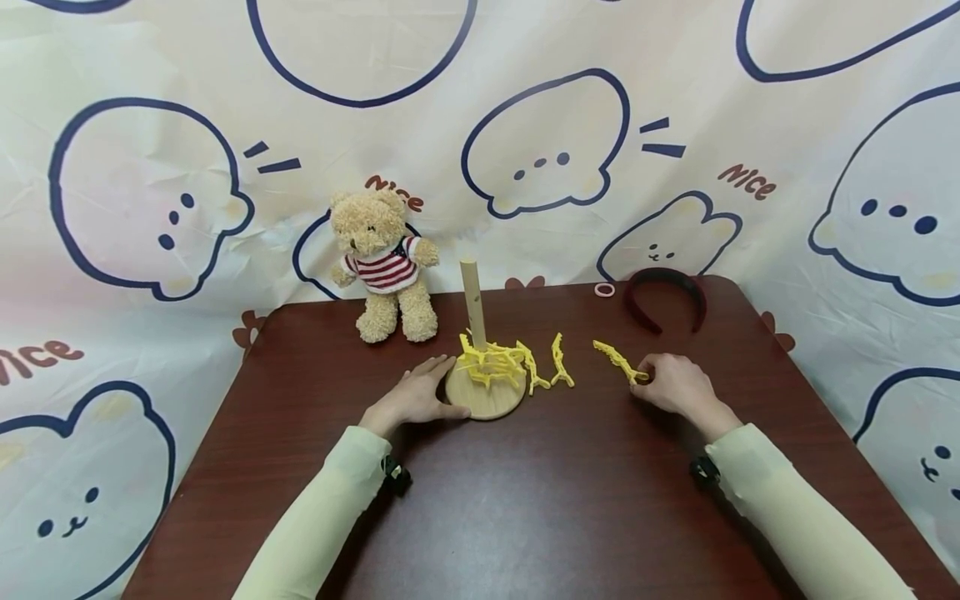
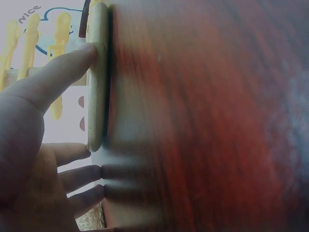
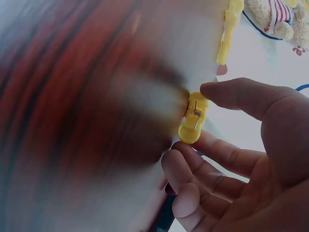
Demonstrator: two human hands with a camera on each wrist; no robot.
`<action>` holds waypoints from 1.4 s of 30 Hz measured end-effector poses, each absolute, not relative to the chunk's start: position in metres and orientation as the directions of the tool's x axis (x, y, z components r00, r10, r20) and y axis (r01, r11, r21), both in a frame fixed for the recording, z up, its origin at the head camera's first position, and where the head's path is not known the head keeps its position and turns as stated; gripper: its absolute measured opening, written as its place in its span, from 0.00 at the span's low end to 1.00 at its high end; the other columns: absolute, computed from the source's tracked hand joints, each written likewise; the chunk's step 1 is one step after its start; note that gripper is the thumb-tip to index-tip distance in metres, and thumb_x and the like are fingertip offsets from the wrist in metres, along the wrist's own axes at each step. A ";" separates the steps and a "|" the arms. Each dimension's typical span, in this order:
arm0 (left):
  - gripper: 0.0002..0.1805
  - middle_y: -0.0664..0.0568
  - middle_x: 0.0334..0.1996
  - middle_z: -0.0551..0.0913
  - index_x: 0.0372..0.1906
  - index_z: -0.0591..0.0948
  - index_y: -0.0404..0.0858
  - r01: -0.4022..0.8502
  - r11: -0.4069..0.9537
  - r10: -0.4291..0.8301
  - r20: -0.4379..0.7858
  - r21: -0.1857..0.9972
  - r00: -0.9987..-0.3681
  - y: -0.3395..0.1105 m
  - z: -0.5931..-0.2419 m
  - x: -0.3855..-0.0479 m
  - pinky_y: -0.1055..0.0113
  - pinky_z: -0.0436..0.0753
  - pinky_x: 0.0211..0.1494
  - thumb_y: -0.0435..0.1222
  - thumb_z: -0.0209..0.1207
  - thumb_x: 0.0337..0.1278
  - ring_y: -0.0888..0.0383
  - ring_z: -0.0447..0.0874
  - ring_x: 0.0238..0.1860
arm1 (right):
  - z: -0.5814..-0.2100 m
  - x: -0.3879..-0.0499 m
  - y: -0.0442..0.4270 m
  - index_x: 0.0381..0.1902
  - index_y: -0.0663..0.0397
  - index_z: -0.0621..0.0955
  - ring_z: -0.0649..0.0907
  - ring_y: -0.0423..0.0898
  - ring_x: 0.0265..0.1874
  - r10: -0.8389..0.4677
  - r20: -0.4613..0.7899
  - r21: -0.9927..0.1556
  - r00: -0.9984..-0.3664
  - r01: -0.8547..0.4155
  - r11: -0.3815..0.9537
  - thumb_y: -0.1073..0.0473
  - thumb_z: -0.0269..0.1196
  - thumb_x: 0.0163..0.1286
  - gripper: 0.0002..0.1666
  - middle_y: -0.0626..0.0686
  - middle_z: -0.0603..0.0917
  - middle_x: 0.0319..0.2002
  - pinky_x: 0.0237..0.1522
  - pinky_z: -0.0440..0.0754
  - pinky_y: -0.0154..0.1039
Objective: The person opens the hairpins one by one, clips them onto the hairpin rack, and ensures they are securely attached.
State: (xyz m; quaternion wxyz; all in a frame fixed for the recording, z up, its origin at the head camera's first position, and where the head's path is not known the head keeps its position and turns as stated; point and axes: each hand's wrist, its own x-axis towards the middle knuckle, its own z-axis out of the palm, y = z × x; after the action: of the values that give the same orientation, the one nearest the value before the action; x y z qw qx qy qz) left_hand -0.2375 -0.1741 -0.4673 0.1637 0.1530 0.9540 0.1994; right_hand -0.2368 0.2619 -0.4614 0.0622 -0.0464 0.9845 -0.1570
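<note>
From my seat, a creased pale backdrop printed with outlined animal faces and "nice" fills the room side. The table is dark red-brown and glossy, its far corners rounded, a pale sheen across its middle.

Leftmost on it, the bear, in a striped shirt, is upright near the far edge. Next, my left hand is spread wide, thumb and fingertips against the rim of a round wooden base. A pole rises from it, with a yellow cluster about its foot. Just right of that are two yellow clips. Further right, a pink ring lies by the far edge; nearer me, my right hand pinches one end of a held clip over the table. Behind it rests a dark headband.

The bottom of my head view cuts off the table's near edge and both sleeves. I can't separate the cluster's pieces or tell how they sit on the pole. My left wrist view catches the base edge-on and only a scrap of fur; the right blurs the tabletop and crops the bear, though the held clip's spring shows.
</note>
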 end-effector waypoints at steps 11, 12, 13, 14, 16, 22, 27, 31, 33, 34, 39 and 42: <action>0.59 0.44 0.81 0.51 0.80 0.53 0.43 0.225 0.868 0.360 -0.248 0.443 -0.900 -0.173 -0.463 -0.237 0.36 0.49 0.78 0.64 0.67 0.49 0.44 0.46 0.81 | -0.463 -0.239 0.268 0.48 0.58 0.85 0.83 0.54 0.38 -0.112 -0.100 -0.330 -0.989 -0.073 0.941 0.41 0.71 0.59 0.29 0.59 0.86 0.43 0.38 0.81 0.56; 0.59 0.44 0.81 0.51 0.81 0.53 0.43 0.225 0.868 0.360 -0.249 0.443 -0.899 -0.172 -0.462 -0.237 0.36 0.49 0.78 0.64 0.67 0.50 0.44 0.46 0.81 | -0.463 -0.239 0.269 0.48 0.58 0.85 0.83 0.54 0.38 -0.113 -0.094 -0.336 -0.989 -0.076 0.939 0.42 0.71 0.59 0.28 0.59 0.87 0.43 0.39 0.81 0.56; 0.59 0.44 0.81 0.51 0.81 0.52 0.43 0.225 0.868 0.360 -0.250 0.442 -0.899 -0.172 -0.462 -0.237 0.36 0.49 0.78 0.64 0.67 0.50 0.44 0.46 0.81 | -0.463 -0.239 0.269 0.47 0.58 0.85 0.83 0.54 0.38 -0.116 -0.087 -0.343 -0.989 -0.079 0.936 0.43 0.71 0.60 0.27 0.60 0.87 0.43 0.39 0.81 0.56; 0.59 0.44 0.81 0.51 0.81 0.52 0.43 0.224 0.868 0.359 -0.250 0.442 -0.899 -0.172 -0.462 -0.237 0.36 0.49 0.78 0.64 0.67 0.50 0.44 0.46 0.81 | -0.463 -0.239 0.269 0.47 0.59 0.85 0.83 0.55 0.38 -0.117 -0.077 -0.353 -0.990 -0.082 0.932 0.44 0.71 0.60 0.26 0.60 0.87 0.43 0.40 0.81 0.56; 0.59 0.44 0.81 0.50 0.81 0.52 0.44 0.223 0.869 0.358 -0.249 0.442 -0.900 -0.172 -0.462 -0.237 0.36 0.49 0.78 0.63 0.67 0.50 0.44 0.46 0.81 | -0.464 -0.239 0.270 0.47 0.59 0.86 0.84 0.55 0.38 -0.120 -0.056 -0.374 -0.991 -0.091 0.923 0.46 0.71 0.61 0.25 0.60 0.88 0.42 0.41 0.81 0.56; 0.59 0.44 0.81 0.50 0.81 0.52 0.44 0.222 0.869 0.358 -0.254 0.442 -0.898 -0.173 -0.464 -0.237 0.36 0.49 0.78 0.64 0.67 0.50 0.44 0.45 0.81 | -0.465 -0.238 0.272 0.48 0.61 0.86 0.84 0.57 0.39 -0.131 0.010 -0.403 -0.991 -0.124 0.907 0.47 0.70 0.62 0.25 0.61 0.89 0.42 0.45 0.81 0.57; 0.60 0.45 0.81 0.50 0.81 0.52 0.45 0.217 0.872 0.355 -0.261 0.439 -0.898 -0.173 -0.466 -0.237 0.36 0.49 0.78 0.65 0.67 0.49 0.45 0.45 0.81 | -0.464 -0.238 0.273 0.48 0.61 0.86 0.85 0.54 0.37 -0.136 0.056 -0.432 -0.989 -0.147 0.890 0.47 0.70 0.62 0.24 0.59 0.89 0.39 0.43 0.81 0.54; 0.59 0.45 0.81 0.50 0.81 0.52 0.45 0.217 0.870 0.356 -0.260 0.442 -0.898 -0.173 -0.465 -0.236 0.36 0.49 0.78 0.65 0.67 0.49 0.45 0.45 0.81 | -0.460 -0.237 0.271 0.49 0.59 0.86 0.85 0.49 0.35 -0.136 0.073 -0.469 -0.988 -0.155 0.870 0.47 0.71 0.62 0.24 0.57 0.90 0.38 0.40 0.82 0.50; 0.59 0.45 0.81 0.50 0.81 0.52 0.45 0.218 0.871 0.356 -0.259 0.441 -0.898 -0.173 -0.465 -0.236 0.36 0.49 0.78 0.65 0.67 0.49 0.45 0.45 0.81 | -0.458 -0.236 0.269 0.48 0.58 0.87 0.85 0.48 0.35 -0.138 0.088 -0.485 -0.987 -0.163 0.859 0.47 0.71 0.62 0.23 0.56 0.90 0.37 0.40 0.83 0.49; 0.59 0.45 0.81 0.50 0.81 0.52 0.45 0.219 0.871 0.356 -0.259 0.441 -0.898 -0.173 -0.465 -0.236 0.36 0.49 0.78 0.64 0.67 0.49 0.45 0.45 0.81 | -0.458 -0.236 0.268 0.48 0.58 0.87 0.86 0.48 0.35 -0.140 0.097 -0.490 -0.985 -0.169 0.855 0.47 0.72 0.62 0.23 0.55 0.90 0.37 0.40 0.83 0.48; 0.59 0.44 0.81 0.50 0.81 0.52 0.45 0.223 0.871 0.358 -0.255 0.438 -0.898 -0.173 -0.466 -0.237 0.36 0.50 0.78 0.64 0.67 0.50 0.45 0.45 0.81 | -0.454 -0.236 0.262 0.48 0.55 0.87 0.86 0.47 0.35 -0.137 0.107 -0.516 -0.985 -0.173 0.839 0.46 0.72 0.62 0.23 0.53 0.90 0.37 0.40 0.84 0.45; 0.59 0.44 0.81 0.50 0.81 0.52 0.44 0.227 0.870 0.360 -0.252 0.437 -0.898 -0.173 -0.466 -0.237 0.36 0.50 0.78 0.64 0.67 0.50 0.44 0.46 0.81 | -0.449 -0.235 0.259 0.50 0.54 0.86 0.85 0.46 0.35 -0.136 0.099 -0.526 -0.986 -0.168 0.834 0.44 0.71 0.62 0.25 0.53 0.90 0.37 0.40 0.84 0.44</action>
State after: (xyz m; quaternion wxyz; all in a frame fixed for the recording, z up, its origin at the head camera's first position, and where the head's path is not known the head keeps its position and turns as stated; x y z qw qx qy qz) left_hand -0.2372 -0.1726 -0.4658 0.1650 0.1540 0.9529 0.2028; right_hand -0.2353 0.2586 -0.4495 -0.0288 -0.0792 0.9571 -0.2772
